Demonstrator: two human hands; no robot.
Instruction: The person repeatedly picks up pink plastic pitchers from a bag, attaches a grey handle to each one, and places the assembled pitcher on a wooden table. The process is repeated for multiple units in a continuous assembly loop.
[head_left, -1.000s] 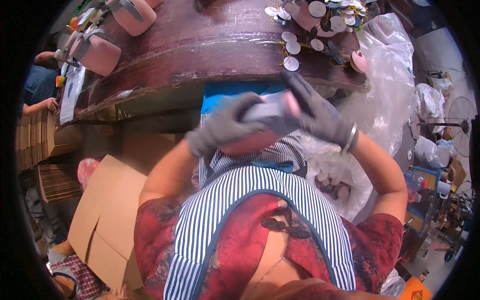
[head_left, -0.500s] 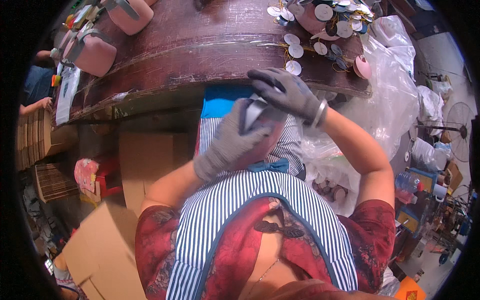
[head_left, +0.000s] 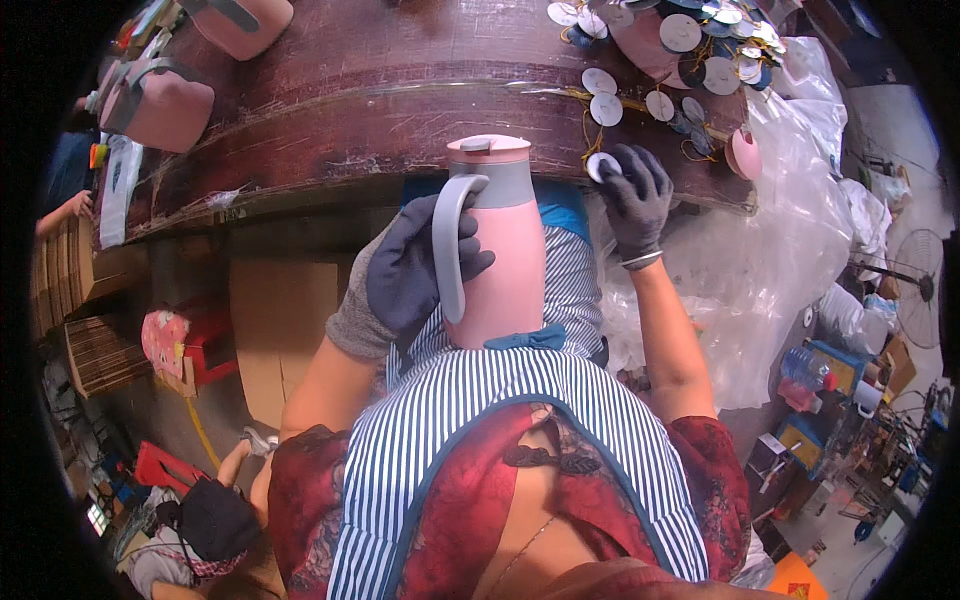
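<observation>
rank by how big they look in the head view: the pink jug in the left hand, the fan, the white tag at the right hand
1. Pink jug
2. Fan, though it stands farther off
3. White tag

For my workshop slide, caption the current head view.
Gloved left hand grips a pink jug by its grey handle; right hand touches a round white tag at the table edge.

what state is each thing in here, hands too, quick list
pink jug: lid on, held by its grey handle
left hand: gloved, closed around the handle
right hand: gloved, touching a white tag
other tags: clustered on the table
plastic sheeting: crumpled
fan: spinning or not, can't tell
</observation>
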